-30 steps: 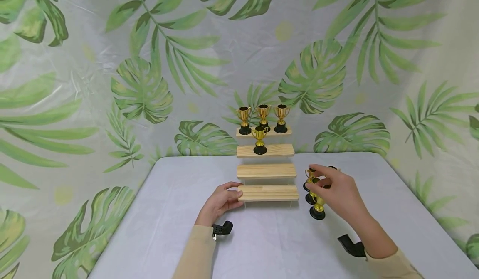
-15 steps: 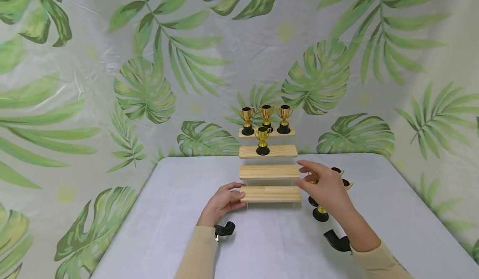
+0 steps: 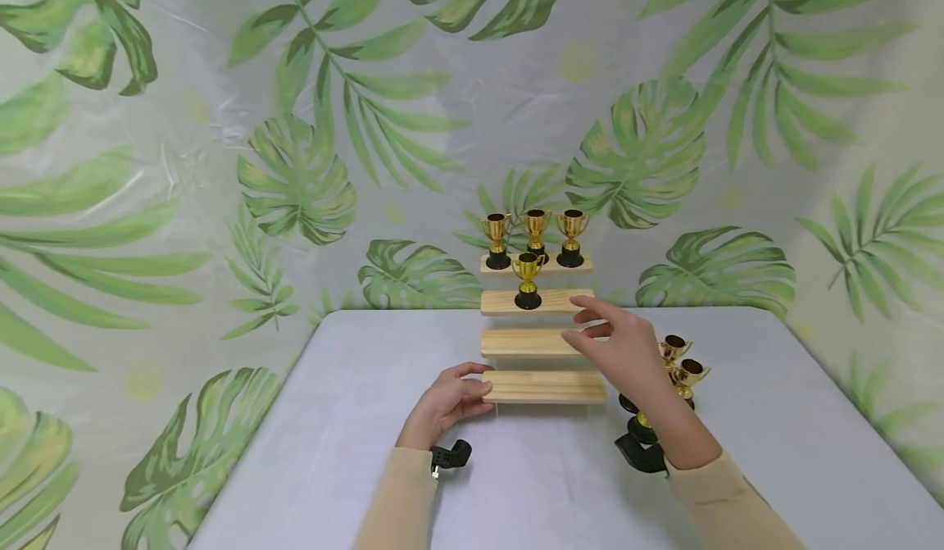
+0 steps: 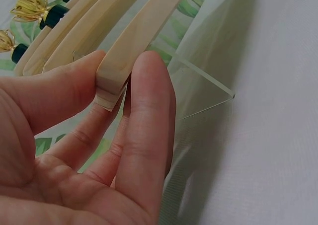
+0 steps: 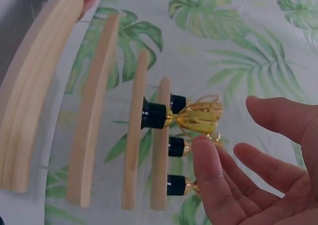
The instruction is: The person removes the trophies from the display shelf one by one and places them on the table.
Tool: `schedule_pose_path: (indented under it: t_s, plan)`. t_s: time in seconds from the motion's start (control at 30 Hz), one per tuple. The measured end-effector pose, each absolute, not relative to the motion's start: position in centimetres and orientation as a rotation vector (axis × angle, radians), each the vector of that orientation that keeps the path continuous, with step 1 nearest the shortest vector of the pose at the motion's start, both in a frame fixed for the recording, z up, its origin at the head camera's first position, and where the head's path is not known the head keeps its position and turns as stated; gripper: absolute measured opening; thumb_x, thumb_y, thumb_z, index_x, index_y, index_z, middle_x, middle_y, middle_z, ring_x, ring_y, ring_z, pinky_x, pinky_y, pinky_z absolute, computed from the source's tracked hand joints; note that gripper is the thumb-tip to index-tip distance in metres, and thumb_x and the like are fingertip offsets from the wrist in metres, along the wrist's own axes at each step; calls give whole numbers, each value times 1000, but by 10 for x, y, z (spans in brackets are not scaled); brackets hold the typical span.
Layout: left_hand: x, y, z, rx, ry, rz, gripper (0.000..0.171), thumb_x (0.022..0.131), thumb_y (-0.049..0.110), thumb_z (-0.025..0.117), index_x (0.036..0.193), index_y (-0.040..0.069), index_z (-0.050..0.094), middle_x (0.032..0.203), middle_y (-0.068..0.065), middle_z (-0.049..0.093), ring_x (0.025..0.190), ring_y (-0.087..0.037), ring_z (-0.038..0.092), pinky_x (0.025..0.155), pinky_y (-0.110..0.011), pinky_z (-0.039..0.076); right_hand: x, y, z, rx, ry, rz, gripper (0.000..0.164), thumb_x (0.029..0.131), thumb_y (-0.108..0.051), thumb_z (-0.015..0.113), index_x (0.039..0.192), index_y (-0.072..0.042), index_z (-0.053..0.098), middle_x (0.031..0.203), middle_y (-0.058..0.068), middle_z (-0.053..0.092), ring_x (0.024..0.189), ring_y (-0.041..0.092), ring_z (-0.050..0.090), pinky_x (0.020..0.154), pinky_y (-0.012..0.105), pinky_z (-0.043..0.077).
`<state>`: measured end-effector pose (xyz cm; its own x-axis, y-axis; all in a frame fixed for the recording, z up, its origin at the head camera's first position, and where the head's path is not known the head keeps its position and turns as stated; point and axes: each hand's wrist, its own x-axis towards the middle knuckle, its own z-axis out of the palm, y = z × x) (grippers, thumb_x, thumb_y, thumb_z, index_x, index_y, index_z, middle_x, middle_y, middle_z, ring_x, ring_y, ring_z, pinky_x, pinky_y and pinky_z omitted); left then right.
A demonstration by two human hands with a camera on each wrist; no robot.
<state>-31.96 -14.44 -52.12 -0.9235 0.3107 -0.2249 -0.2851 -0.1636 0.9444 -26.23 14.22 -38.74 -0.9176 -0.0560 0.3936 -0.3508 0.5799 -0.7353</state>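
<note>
My left hand (image 3: 448,406) pinches the left end of the lowest tier of a stepped wooden display stand (image 3: 544,386); the left wrist view shows the thumb on top of the board (image 4: 121,61) and fingers beneath. My right hand (image 3: 627,353) hovers by the right side of the stand, thumb and fingers apart with nothing between them. A gold trophy cup (image 3: 527,279) with a black base stands on the second tier from the top. Three more trophies (image 3: 571,238) stand on the top tier. In the right wrist view the fingers (image 5: 206,160) overlap the trophies.
Several more gold trophies (image 3: 689,378) stand on the white-covered table (image 3: 295,468) right of the stand, partly hidden by my right forearm. Behind rises a leaf-patterned cloth (image 3: 413,124). The stand's lower tiers (image 3: 524,343) are bare, on clear supports.
My right hand has moved left and upward, from over the trophies on the table to beside the stand's middle tiers. The left hand keeps its grip. The head view has turned slightly left.
</note>
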Motion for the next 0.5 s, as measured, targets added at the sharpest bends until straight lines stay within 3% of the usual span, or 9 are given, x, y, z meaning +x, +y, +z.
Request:
schedule_pose_path:
  t_s: [0.5]
  plan:
    - [-319, -143, -522, 11, 1741, 2137, 43, 90, 2, 73, 130, -1, 58, 104, -17, 65, 84, -21, 68, 75, -33, 60, -296, 127, -374, 337, -2437, 1265, 52, 90, -31, 78, 138, -25, 62, 109, 4, 70, 91, 21, 70, 64, 38, 58]
